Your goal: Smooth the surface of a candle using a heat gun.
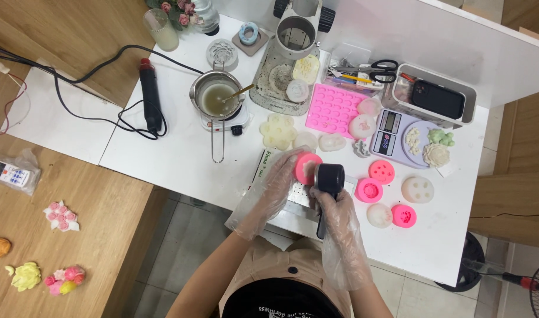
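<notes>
Just in front of the small electric hotplate (222, 121) on the white bench (181, 159), toward the person, both gloved hands meet over a flat metal block (298, 197). The left hand (279, 182) is curled around a round pink mould (306, 168), gripping it tilted on its edge. The right hand (334, 206) is closed about the handle of a black heat tool (328, 179), whose round barrel touches the mould. On the hotplate sits a steel pot (216, 97) holding pale liquid and a spoon. Right of the hotplate lie a cream flower cast (278, 131), a pink tray mould (333, 109) and a small scale (387, 132). Left of it rests a corded black tool (150, 94).
</notes>
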